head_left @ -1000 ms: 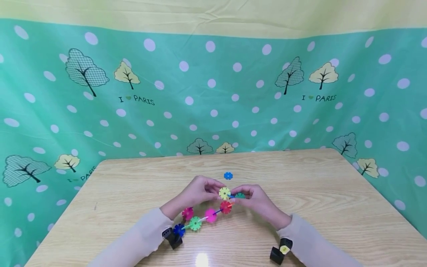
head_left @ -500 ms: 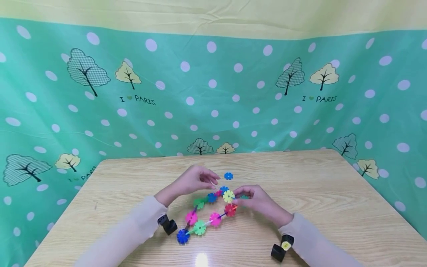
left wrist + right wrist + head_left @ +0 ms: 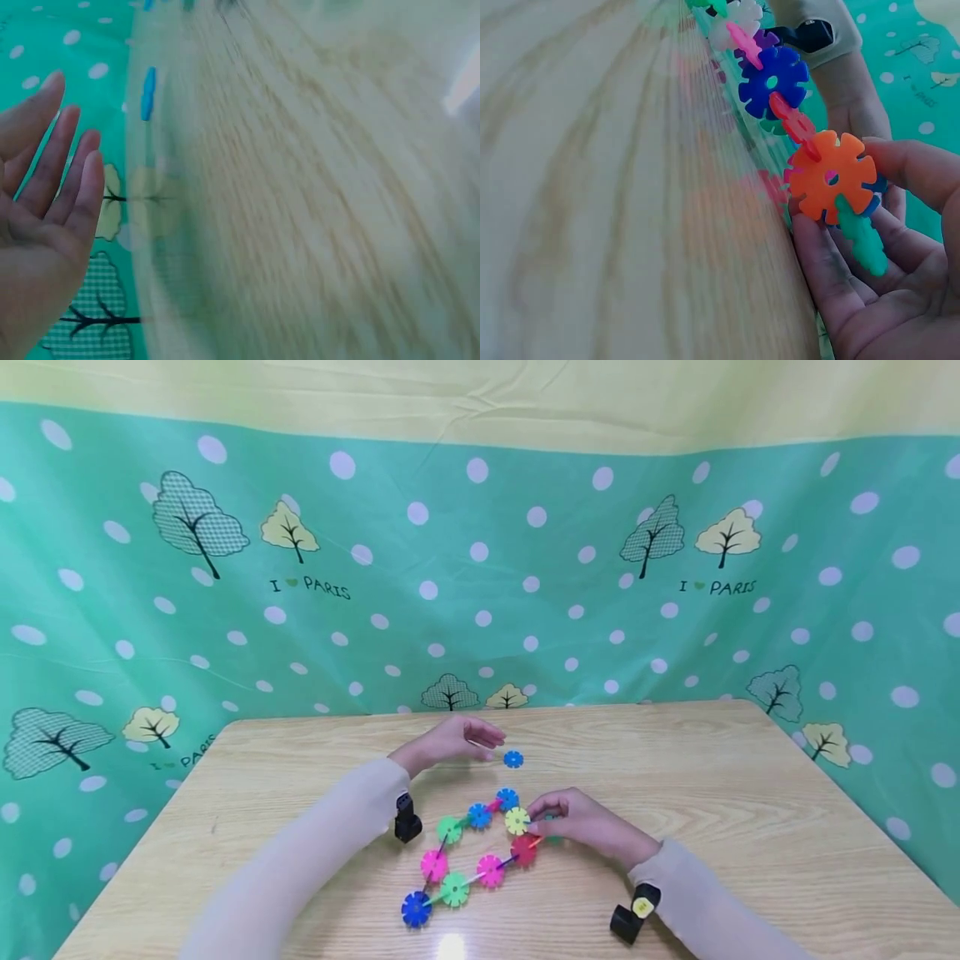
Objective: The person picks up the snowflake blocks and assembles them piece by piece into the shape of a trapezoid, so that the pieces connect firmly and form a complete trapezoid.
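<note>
A chain of snowflake discs (image 3: pixel 491 870) in blue, green, pink, red and yellow lies as a loop on the wooden table (image 3: pixel 300 777). My right hand (image 3: pixel 542 823) grips the loop's right end, its fingers curled round an orange-red disc (image 3: pixel 831 178) and a green piece (image 3: pixel 861 236). A single blue disc (image 3: pixel 513 759) lies apart, farther back on the table. My left hand (image 3: pixel 487 742) hovers just left of it, holding nothing. The left wrist view is blurred and shows straight fingers (image 3: pixel 71 150) with the blue disc (image 3: pixel 148 94) edge-on beyond them.
A green cloth (image 3: pixel 480 610) with white dots and trees hangs behind and around the table. The table's far edge (image 3: pixel 525 708) is just beyond the left hand. Black wrist cameras (image 3: pixel 407 818) (image 3: pixel 633 918) sit on both sleeves.
My left hand let go of the chain and moved back toward the loose blue disc. The chain has spread into a loop on the table, and my right hand has kept its hold.
</note>
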`<control>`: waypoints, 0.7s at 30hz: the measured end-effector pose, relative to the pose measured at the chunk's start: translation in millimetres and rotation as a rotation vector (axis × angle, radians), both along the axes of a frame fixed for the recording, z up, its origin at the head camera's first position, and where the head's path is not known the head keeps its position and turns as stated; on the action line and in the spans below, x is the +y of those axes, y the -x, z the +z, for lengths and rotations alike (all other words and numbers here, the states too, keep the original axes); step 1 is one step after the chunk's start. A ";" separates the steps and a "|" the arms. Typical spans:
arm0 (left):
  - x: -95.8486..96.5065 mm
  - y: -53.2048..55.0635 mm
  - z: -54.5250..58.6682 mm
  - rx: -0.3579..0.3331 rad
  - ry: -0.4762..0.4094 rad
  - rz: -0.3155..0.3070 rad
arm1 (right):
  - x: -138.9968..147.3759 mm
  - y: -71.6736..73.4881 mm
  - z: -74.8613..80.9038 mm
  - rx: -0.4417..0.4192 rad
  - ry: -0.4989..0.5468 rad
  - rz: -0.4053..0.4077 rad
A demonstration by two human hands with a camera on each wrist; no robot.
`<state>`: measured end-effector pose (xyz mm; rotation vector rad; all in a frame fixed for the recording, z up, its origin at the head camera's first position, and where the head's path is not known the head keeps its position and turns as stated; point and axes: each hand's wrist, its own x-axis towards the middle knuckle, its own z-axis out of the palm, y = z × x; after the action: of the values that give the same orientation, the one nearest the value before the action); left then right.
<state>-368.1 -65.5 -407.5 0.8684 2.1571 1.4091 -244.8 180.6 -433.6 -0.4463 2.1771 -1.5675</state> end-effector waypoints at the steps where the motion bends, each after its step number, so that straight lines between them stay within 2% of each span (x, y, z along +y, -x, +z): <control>1: 1.3 1.7 -1.9 -0.005 0.011 -0.016 | 0.2 0.1 -0.4 -0.003 0.004 -0.001; 4: 4.2 5.0 -7.0 -0.015 0.051 -0.035 | 0.7 0.4 -0.2 -0.010 0.013 0.001; 11: 16.9 14.7 -22.1 0.027 0.126 -0.032 | 1.6 -0.1 1.7 -0.022 -0.001 -0.005; 15: 22.6 15.9 -23.9 0.080 0.160 -0.032 | 1.6 0.5 2.4 -0.015 -0.017 -0.009; 21: 27.5 16.2 -23.4 0.164 0.196 -0.064 | 2.0 2.2 1.4 -0.008 -0.038 -0.019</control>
<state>-384.3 -38.1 -430.9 0.9978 2.3198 1.1072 -247.0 182.6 -432.2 -0.4082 2.2078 -1.5323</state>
